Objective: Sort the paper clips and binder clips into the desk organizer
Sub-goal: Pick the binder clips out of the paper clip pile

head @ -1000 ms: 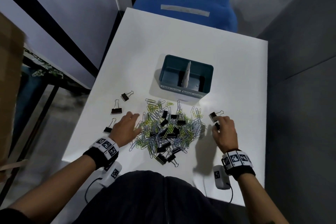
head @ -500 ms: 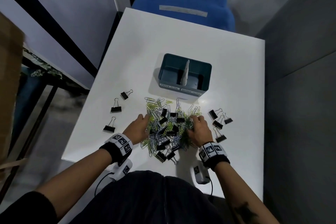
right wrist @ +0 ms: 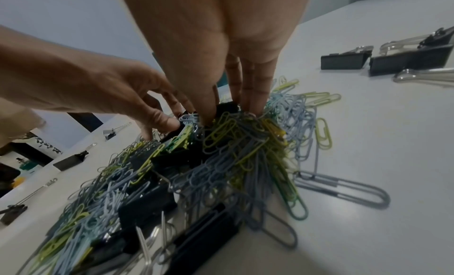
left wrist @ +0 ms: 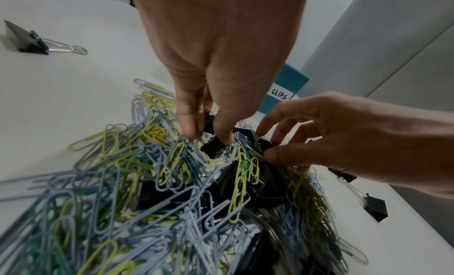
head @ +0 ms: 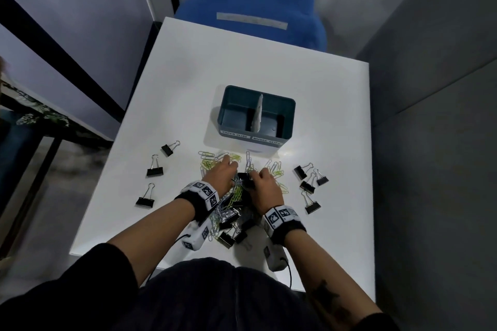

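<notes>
A tangled pile of yellow, blue and grey paper clips [head: 236, 197] mixed with black binder clips [head: 227, 238] lies on the white table, in front of the teal desk organizer [head: 234, 98]. Both hands dig into the far middle of the pile. My left hand [head: 233, 169] pinches a black binder clip [left wrist: 213, 146] between thumb and forefinger [left wrist: 188, 122]. My right hand [head: 254, 177] comes in from the right. Its thumb [left wrist: 278, 155] and curled fingers hold a neighbouring black binder clip [right wrist: 227, 107] with paper clips snagged on it. The organizer's two labelled compartments look empty.
Three loose binder clips [head: 154, 169] lie left of the pile, and several more [head: 309, 185] lie to its right. The table's right edge [head: 370, 169] is close to a grey wall. A blue chair [head: 252, 2] stands behind the far edge.
The right hand left the binder clips on the right and moved into the pile. Both hands have slid forward to the pile's middle and now pinch black clips there.
</notes>
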The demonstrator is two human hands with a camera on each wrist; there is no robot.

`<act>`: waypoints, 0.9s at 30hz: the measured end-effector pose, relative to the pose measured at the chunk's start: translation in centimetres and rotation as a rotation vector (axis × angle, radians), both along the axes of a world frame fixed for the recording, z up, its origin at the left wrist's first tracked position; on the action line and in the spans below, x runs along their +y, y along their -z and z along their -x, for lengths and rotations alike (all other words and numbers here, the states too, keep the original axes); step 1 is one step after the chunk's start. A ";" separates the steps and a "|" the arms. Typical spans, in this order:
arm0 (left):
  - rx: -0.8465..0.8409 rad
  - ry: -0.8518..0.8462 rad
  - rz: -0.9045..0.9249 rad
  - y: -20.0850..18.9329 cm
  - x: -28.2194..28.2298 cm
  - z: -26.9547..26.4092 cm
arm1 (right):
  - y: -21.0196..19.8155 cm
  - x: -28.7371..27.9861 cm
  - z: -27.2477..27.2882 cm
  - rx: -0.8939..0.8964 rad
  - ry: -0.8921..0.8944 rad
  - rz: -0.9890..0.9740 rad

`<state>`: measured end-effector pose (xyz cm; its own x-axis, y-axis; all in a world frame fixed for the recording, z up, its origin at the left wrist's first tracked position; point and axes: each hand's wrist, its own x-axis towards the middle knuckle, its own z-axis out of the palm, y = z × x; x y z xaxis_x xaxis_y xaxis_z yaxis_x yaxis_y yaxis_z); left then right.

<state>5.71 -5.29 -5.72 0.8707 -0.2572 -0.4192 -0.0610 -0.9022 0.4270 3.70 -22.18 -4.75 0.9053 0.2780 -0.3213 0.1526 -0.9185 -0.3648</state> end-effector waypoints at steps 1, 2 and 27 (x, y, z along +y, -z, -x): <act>0.005 -0.011 0.004 0.0 -0.1 -0.1 | 0.0 0.1 0.0 -0.006 0.017 -0.005; 0.010 -0.025 0.010 -0.1 -0.1 -0.1 | 0.0 0.2 0.1 -0.009 0.027 -0.007; -0.081 -0.383 0.100 -2.6 13.2 3.8 | -3.0 -10.5 -1.5 0.070 0.570 -0.378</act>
<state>1.93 7.96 -3.12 0.9408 0.0561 -0.3343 0.2343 -0.8204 0.5216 5.17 -32.68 -1.75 0.9242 -0.1311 -0.3587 -0.3522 -0.6559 -0.6677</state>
